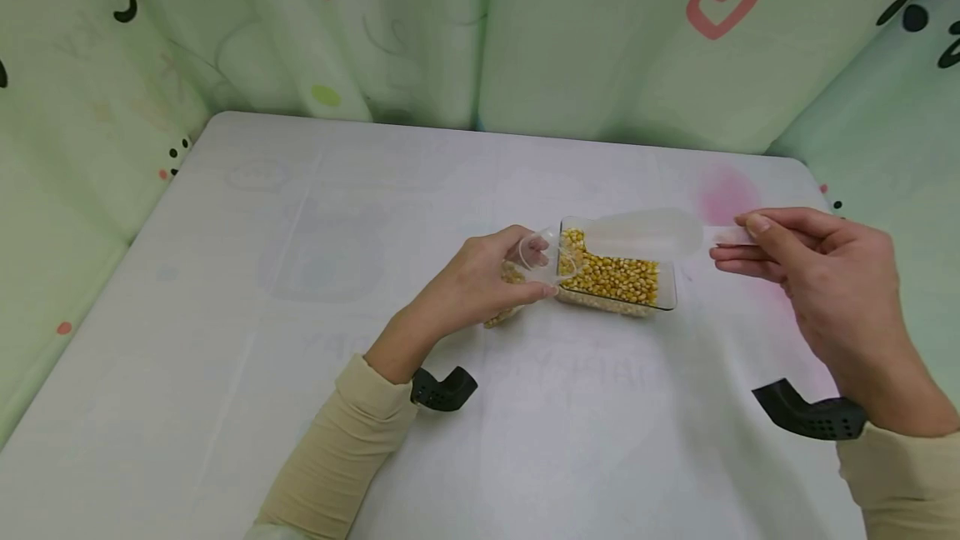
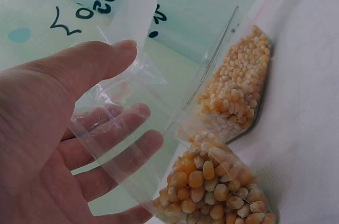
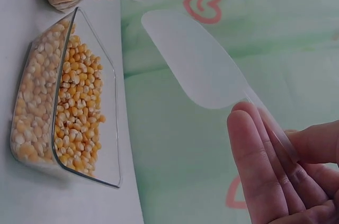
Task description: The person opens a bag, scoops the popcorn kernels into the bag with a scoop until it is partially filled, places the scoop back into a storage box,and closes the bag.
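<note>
My left hand (image 1: 480, 273) holds a clear zip bag (image 1: 542, 255) by its upper part, thumb and fingers spread on either side of its mouth. Corn kernels (image 2: 212, 187) fill the bottom of the bag in the left wrist view. Between thumb and fingers, my right hand (image 1: 825, 282) pinches the handle of a translucent white scoop (image 3: 196, 60). The scoop's blade points left toward the bag, above a rectangular glass container (image 1: 667, 294). Yellow corn kernels (image 1: 615, 277) lie in that container, just right of the bag.
A white cloth (image 1: 300, 290) covers the table, with a pink patch (image 1: 726, 194) near the back right. Pale green printed curtains (image 1: 600, 48) hang behind the table and along both sides.
</note>
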Demonstrator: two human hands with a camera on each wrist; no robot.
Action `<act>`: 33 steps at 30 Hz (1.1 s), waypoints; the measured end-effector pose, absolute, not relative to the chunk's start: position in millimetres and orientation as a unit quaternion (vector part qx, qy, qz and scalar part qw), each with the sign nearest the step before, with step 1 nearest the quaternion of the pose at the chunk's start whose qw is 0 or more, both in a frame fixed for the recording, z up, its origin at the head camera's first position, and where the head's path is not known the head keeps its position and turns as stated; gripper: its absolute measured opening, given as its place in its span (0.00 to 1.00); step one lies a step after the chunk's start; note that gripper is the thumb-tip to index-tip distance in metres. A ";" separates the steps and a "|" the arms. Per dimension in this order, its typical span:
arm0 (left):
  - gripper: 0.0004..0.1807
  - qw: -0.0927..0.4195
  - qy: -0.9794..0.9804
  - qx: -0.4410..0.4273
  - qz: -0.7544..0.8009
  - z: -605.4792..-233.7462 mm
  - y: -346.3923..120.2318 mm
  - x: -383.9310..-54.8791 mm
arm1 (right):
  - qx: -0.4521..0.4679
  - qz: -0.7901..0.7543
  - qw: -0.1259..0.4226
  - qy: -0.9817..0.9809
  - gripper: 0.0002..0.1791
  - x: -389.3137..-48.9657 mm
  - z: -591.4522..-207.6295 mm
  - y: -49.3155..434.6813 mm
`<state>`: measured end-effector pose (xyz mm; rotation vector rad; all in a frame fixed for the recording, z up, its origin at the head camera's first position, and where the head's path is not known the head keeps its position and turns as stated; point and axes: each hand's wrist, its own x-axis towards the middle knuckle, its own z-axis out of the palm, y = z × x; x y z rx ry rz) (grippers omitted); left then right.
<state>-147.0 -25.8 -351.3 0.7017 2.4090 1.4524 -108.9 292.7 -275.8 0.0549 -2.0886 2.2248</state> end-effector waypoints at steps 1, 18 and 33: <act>0.23 0.121 0.825 0.240 0.497 -351.3 -25.8 -147.1 | 0.016 0.729 0.045 -0.683 0.12 -109.3 -276.4 293.6; 0.24 0.122 0.824 0.242 0.497 -350.9 -25.4 -147.4 | -0.019 0.669 0.047 -0.741 0.12 -110.2 -288.1 307.3; 0.25 0.123 0.825 0.241 0.495 -350.5 -25.3 -147.1 | -0.048 0.624 0.044 -0.779 0.12 -110.1 -290.7 317.4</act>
